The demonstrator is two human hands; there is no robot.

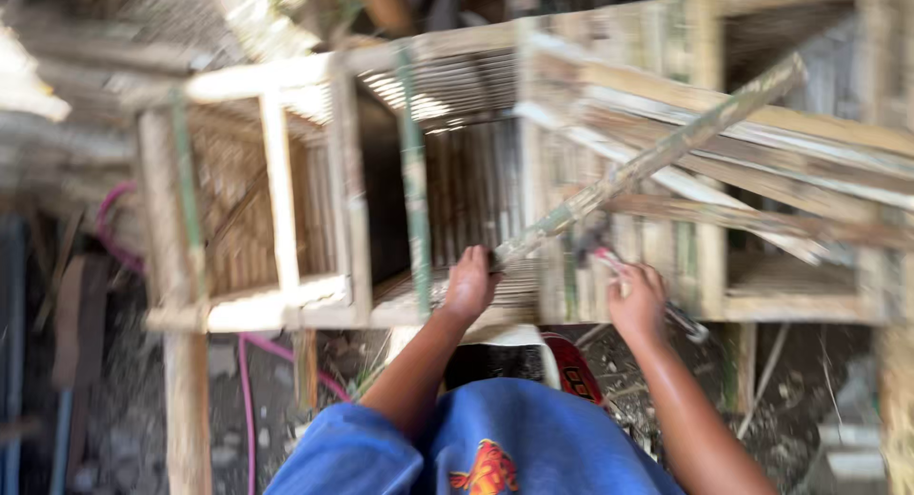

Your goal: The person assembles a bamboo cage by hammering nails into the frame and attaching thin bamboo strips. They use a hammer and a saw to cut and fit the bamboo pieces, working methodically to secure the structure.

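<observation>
Across slatted crate [286,305], bamboo strip [657,157] slants up-right from left hand [469,286].

Seeing no packages, labels, signs or screens from my feed; only thing resembling print is orange graphic showing on blue shirt [486,447], bottom centre.

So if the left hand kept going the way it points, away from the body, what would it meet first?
Probably the slatted bamboo panel of the cage frame just beyond it. The left hand already grips the end of a long bamboo strip. The picture is blurred, so depth is uncertain.
</observation>
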